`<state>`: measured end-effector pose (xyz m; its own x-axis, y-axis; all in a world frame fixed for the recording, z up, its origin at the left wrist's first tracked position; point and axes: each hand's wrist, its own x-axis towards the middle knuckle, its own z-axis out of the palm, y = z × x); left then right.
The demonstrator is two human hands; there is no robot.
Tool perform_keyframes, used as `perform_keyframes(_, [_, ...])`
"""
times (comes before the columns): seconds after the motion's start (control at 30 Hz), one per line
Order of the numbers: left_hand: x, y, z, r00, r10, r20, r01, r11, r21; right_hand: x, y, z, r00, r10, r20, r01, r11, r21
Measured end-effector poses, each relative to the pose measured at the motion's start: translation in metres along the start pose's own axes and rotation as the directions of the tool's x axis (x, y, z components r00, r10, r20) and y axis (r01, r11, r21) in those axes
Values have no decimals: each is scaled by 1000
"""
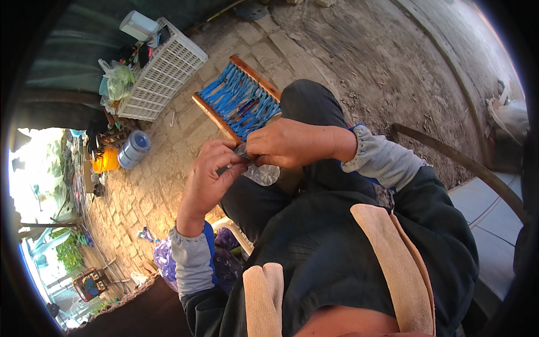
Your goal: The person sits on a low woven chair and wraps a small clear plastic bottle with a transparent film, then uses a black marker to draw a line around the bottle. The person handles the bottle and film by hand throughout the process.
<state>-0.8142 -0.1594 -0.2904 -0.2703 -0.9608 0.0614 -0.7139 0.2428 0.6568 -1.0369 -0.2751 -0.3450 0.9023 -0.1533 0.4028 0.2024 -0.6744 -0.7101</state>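
Both hands meet over my lap at a small clear plastic item (263, 173); whether it is a bag or a bottle I cannot tell. My left hand (210, 181) pinches its left side between thumb and fingers. From the right, my right hand (290, 143) grips its upper part, with the fingertips close to those of the left. The rounded lower end shows below my right fingers. Just beyond the hands, a low wooden stool (217, 116) with blue cord webbing stands on the ground.
A white plastic crate (168, 69) with bags and containers is at the upper left. Below it are a blue-tinted water jug (134, 149) and a yellow bucket (105, 160). Purple plastic bags (164, 259) lie near my left forearm. A curved bar (459, 158) crosses at right.
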Motion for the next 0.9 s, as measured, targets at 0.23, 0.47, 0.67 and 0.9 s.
perform_keyframes(0.23, [-9,18,12,986,-67,-151,57,996,-71,-5,-5,9,980,66,-190,-52,996,77])
perform_keyframes(0.47, [-9,12,17,978,-39,-203,19,995,-97,-3,-4,3,980,104,-170,-73,981,180])
perform_keyframes(0.67, [-12,-9,25,991,-25,-134,11,994,-104,-7,7,1,986,163,-19,-159,977,139])
perform_keyframes(0.9, [-31,-40,54,939,-263,223,343,641,-686,-28,19,28,903,332,271,-426,627,652])
